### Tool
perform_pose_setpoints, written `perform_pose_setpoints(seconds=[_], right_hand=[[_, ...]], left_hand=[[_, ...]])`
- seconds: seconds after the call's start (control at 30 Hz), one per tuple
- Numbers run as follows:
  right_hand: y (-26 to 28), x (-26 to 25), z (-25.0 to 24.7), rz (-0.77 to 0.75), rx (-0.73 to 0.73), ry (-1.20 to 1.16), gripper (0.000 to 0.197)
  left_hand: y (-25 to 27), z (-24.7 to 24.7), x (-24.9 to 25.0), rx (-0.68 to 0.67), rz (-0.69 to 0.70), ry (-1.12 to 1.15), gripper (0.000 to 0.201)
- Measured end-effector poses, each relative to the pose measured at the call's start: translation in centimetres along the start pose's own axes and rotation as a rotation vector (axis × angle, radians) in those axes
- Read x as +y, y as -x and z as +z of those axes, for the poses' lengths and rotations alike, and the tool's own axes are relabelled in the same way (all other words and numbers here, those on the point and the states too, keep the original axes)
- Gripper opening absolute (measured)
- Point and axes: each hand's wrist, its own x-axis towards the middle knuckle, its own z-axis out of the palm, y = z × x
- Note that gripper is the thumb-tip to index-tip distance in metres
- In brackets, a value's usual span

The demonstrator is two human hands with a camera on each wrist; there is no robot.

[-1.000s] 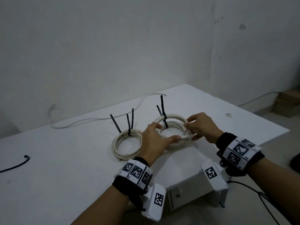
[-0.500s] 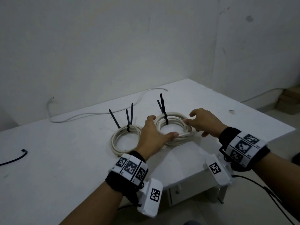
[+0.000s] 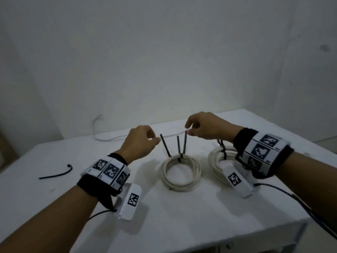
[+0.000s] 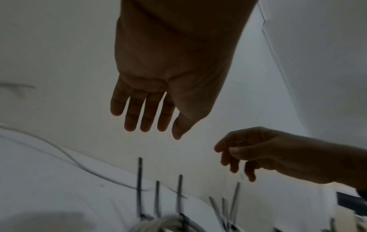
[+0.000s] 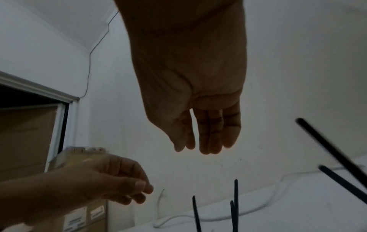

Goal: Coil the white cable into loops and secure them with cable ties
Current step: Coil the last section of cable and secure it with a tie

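Note:
Two coils of white cable lie on the white table (image 3: 182,216). The left coil (image 3: 181,172) is bound at its far side, and three black cable tie tails (image 3: 178,146) stand up from it. The right coil (image 3: 216,161) also carries black ties and is partly hidden behind my right wrist. My left hand (image 3: 155,141) hovers just left of the leftmost tail, fingers loosely curled, holding nothing. My right hand (image 3: 188,129) hovers over the tallest tail's tip, also holding nothing. The wrist views show the left hand (image 4: 151,122) and the right hand (image 5: 198,144) with bare palms.
A loose length of white cable (image 3: 109,137) runs along the table's back edge by the wall. One spare black cable tie (image 3: 56,175) lies at the left. The table's front edge and right corner are close. Cardboard boxes (image 5: 25,133) stand off to the left.
Both hands let go of the right coil, lifted, and moved left to hover over the left coil's tie tails. The head view swung so that the left coil is now central.

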Motion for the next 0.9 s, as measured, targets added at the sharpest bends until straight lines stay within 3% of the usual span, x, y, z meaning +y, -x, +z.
perform_pose_setpoints(seconds=[0.13,0.23,0.4,0.57,0.7,0.8,0.9], right_hand=[[-7.8,-1.1,0.1,0.019,-0.099,0.112,0.023],[-13.5,-0.5,0.7,0.042,-0.176,0.136,0.024],[-19.7,2.0,3.5,0.105,-0.298,0.243,0.033],[-22.1,4.6,7.5,0.075,-0.513,0.723,0.052],[-22.3,5.3,10.0,0.099,-0.597,0.869,0.06],[-21.8,5.1,10.4,0.083,-0.603,0.9,0.055],[-21.3,4.8,9.9,0.027,-0.581,0.915,0.034]], left_hand=[[-6.0,-1.6,-4.6,-0.147,-0.099,-0.128,0.038],[-10.6,-0.8,-6.5,-0.274,-0.093,-0.254,0.046],[-16.2,2.2,-8.5,-0.378,-0.087,-0.403,0.058],[-18.5,5.5,-10.0,-0.532,-0.09,-0.525,0.069],[-19.0,7.4,-10.3,-0.586,-0.078,-0.553,0.072],[-19.1,7.7,-10.2,-0.567,-0.064,-0.557,0.072],[-18.8,7.7,-10.1,-0.563,-0.037,-0.579,0.065]])
